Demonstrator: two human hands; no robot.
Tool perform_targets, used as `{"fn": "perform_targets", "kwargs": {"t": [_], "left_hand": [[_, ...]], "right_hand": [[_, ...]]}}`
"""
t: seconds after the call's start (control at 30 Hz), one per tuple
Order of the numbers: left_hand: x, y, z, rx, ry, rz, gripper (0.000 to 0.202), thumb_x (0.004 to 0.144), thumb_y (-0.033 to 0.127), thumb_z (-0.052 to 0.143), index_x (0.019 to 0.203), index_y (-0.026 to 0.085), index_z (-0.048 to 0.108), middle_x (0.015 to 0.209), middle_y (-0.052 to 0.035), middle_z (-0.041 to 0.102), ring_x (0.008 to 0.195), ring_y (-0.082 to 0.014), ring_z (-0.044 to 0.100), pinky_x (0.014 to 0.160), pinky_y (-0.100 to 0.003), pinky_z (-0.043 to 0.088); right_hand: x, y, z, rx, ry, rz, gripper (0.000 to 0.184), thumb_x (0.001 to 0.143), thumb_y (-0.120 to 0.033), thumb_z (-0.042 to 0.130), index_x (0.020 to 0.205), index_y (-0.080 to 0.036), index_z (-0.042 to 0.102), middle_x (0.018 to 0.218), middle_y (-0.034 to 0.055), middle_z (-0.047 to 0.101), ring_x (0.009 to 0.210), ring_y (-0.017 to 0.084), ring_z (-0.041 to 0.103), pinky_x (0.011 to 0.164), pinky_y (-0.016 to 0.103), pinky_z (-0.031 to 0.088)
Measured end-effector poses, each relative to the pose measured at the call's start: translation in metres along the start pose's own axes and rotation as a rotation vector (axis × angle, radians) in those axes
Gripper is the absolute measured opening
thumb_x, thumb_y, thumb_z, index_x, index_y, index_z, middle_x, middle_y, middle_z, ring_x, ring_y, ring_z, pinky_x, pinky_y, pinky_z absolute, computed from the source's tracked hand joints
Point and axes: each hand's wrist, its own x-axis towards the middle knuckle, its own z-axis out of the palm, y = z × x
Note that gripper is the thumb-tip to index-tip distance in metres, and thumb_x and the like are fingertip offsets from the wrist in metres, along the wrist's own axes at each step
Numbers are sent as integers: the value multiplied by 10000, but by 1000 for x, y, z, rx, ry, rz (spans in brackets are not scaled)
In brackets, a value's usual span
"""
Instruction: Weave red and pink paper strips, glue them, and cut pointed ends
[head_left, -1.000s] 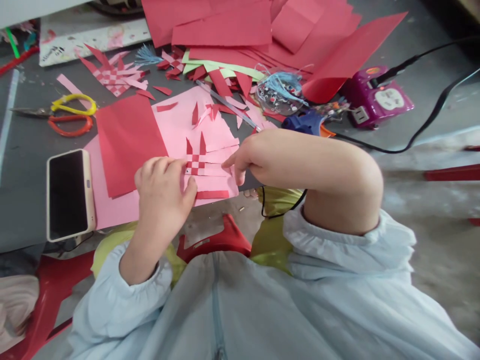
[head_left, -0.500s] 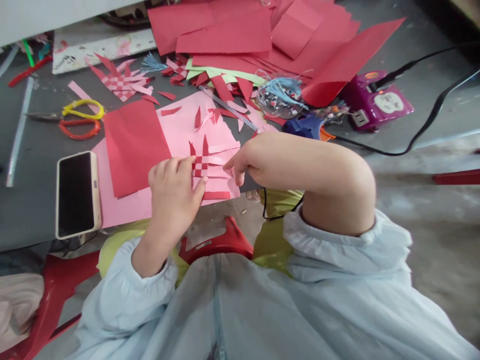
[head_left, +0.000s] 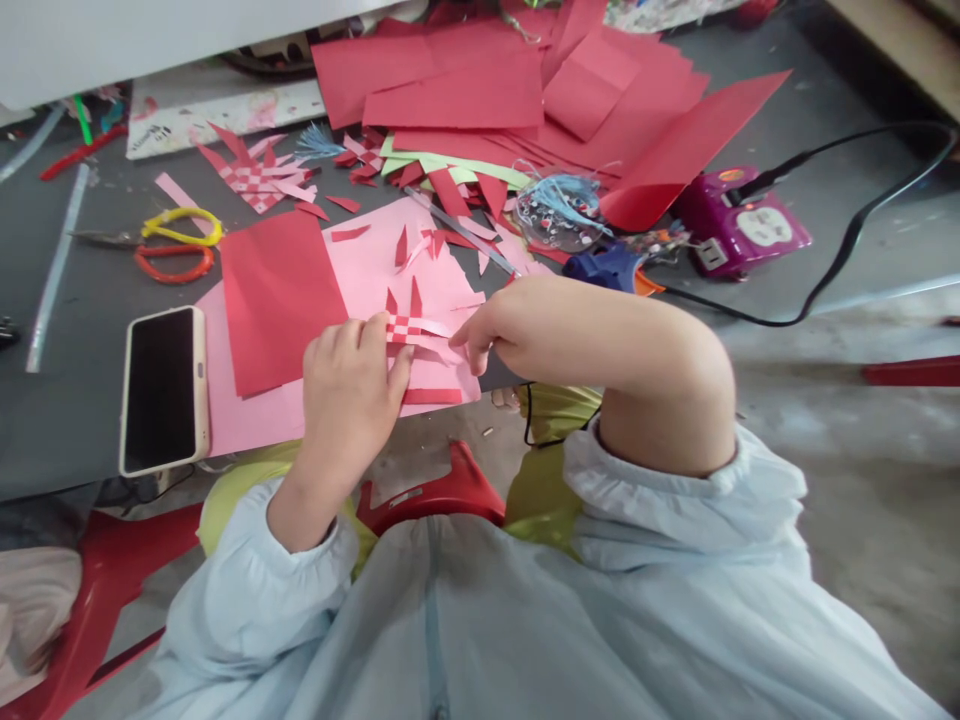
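Note:
Under the thumb and fingers of my left hand (head_left: 346,390) is a small piece of woven red-and-pink paper (head_left: 405,328), partly hidden by them. Two pointed red strips stick up from its far side, and pink strips extend to the right. My right hand (head_left: 487,332) is closed with its fingertips pinched at the right ends of these pink strips. Beneath both hands lies a pink sheet (head_left: 367,280). A loose red strip (head_left: 432,397) rests along its near edge.
A phone (head_left: 163,390), scissors (head_left: 178,243) and a red sheet (head_left: 281,300) lie to the left. Beyond are a finished woven piece (head_left: 259,178), piled red paper (head_left: 457,88) and a bead container (head_left: 559,212). At right are a blue glue gun (head_left: 604,266) and purple power adapter (head_left: 739,225).
The woven paper has tilted and looks narrower, with its pink strips drawn closer together. My hands have barely moved; the whole view has shifted slightly.

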Motion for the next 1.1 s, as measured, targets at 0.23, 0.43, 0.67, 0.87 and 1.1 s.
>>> {"fn": "perform_targets", "kwargs": {"t": [0.23,0.43,0.67,0.87,1.1], "left_hand": [[2,-6,-7,-391,-27,-72,363,942,425,574,1225,216,666,1207,-63,738,1082,-238,674,974,-368,504],[7,-12,-4,-546,25,-200,275,911,345,608,1141,238,713,995,-26,779,937,-200,719,880,-335,537],[4,-11,-15,-571,51,-217,276,850,238,623,1106,244,726,872,1,754,850,-177,702,867,-330,543],[-3,-21,-30,-475,148,-195,242,866,250,615,1082,265,722,836,13,727,811,-163,691,836,-304,551],[-5,-29,-45,-457,78,-202,280,872,273,640,1147,265,693,834,16,743,822,-169,712,808,-297,555]], "right_hand": [[1,1,0,-2,-9,5,426,752,-5,509,910,-238,828,929,62,794,825,223,709,771,341,503],[2,-1,1,3,-10,1,446,747,0,492,908,-248,827,923,53,800,857,237,724,777,350,508],[-2,-4,-4,42,-24,-26,489,761,6,433,975,-215,813,1007,47,804,955,229,732,850,345,521],[-11,0,-10,98,-6,-51,490,764,16,410,984,-194,795,1122,40,789,1082,224,712,946,349,511],[-18,2,-12,82,70,-17,428,821,-16,403,987,-186,758,1095,42,789,1048,230,718,900,352,510]]}}
